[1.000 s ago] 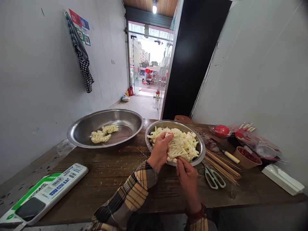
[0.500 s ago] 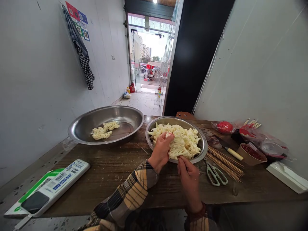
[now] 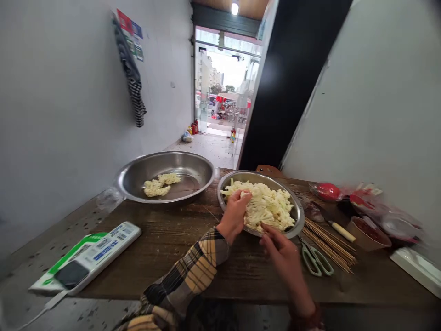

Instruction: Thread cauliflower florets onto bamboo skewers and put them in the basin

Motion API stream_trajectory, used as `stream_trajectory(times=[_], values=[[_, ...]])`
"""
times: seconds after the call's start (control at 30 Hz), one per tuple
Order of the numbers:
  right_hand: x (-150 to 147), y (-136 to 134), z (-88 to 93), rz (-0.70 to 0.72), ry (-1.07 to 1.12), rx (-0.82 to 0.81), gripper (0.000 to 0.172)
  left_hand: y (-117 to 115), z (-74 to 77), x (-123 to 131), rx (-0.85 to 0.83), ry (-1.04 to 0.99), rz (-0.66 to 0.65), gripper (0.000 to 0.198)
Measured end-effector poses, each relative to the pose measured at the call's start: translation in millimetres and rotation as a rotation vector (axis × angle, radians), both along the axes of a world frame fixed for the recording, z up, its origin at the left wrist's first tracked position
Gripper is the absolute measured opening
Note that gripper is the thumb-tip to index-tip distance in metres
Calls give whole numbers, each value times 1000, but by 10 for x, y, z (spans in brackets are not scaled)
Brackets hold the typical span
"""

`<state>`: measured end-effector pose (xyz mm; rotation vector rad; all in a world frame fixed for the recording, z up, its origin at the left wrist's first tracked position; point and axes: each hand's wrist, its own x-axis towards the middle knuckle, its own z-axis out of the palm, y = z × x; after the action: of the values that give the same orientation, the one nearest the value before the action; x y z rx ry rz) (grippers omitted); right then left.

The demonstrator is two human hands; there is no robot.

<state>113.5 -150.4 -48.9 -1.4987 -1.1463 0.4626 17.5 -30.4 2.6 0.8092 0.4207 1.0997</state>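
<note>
My left hand (image 3: 234,214) is closed around a piece of cauliflower, held over the near side of a metal bowl (image 3: 299,216). Cut cauliflower florets (image 3: 275,202) fill this bowl, and the held piece blends in with them. My right hand (image 3: 284,255) is just below, its forefinger reaching to the lower edge of the cauliflower. Its thumb and forefinger look apart, though motion blurs them. To the right of the bowl lie thin wooden skewers (image 3: 330,246) and green-handled scissors (image 3: 316,259).
A wider metal basin (image 3: 165,200) with skewered cauliflower (image 3: 156,187) stands at the left. A phone (image 3: 71,274) lies on a white box (image 3: 113,243) at the front left. Rightward are a knife (image 3: 342,231), a tub of red contents (image 3: 368,232) and plastic bags (image 3: 399,220).
The view has swung left, shifting everything rightward in the picture. My right thumb and forefinger, pinched at the cauliflower's lower edge before, have spread. My left hand keeps its hold.
</note>
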Motion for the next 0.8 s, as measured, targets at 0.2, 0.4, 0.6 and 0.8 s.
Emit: stream_trajectory(times=[0.2,0.4,0.6,0.8], values=[[396,120,193,-106,-476,16,36,35,-97,-195,201,125,1,27],[521,413,557,-128,-654,-28,34,196,-224,-528,216,132,-124,43],[95,1028,984,20,-838,44,33,315,-462,-816,394,148,-874,39],[-837,1785,1113,412,-1088,-5,29,236,-1002,-593,473,472,-1302,31]])
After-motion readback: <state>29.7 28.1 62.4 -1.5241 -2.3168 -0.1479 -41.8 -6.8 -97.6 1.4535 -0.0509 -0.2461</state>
